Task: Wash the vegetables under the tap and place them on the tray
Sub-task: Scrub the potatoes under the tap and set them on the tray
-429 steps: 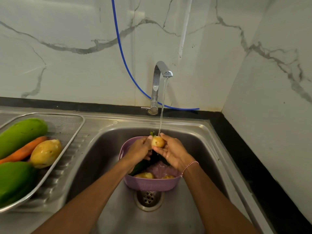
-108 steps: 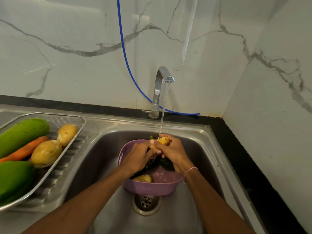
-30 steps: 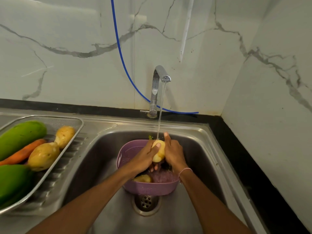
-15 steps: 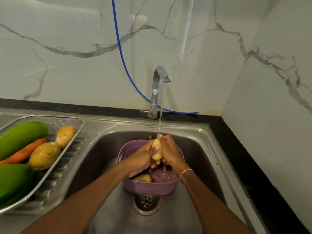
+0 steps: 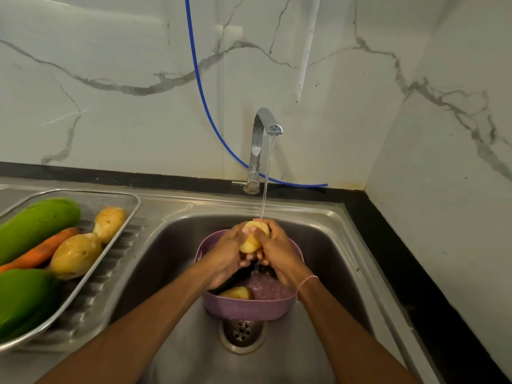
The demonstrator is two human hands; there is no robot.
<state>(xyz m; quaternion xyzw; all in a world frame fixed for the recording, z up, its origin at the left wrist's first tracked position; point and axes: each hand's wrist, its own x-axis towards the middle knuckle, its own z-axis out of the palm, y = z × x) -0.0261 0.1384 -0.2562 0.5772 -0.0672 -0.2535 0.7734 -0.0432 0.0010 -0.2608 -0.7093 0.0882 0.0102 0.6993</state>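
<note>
Right, steel sink (image 5: 171,261) sits all around and below both hands. The wire tray (image 5: 133,206) is well left of them and holds two green vegetables (image 5: 36,223), a carrot (image 5: 41,252) and two potatoes (image 5: 76,254). A purple basket (image 5: 246,309) sits directly under the hands, over the drain (image 5: 241,331); a dark green vegetable (image 5: 235,278) and another potato (image 5: 237,292) lie in it. The tap (image 5: 257,145) is beyond the hands and running, its stream (image 5: 267,176) landing on them. The left hand (image 5: 225,254) and right hand (image 5: 277,253) are both curled round one potato (image 5: 253,236), held between them above the basket. There is a bracelet (image 5: 306,281) on the right wrist.
</note>
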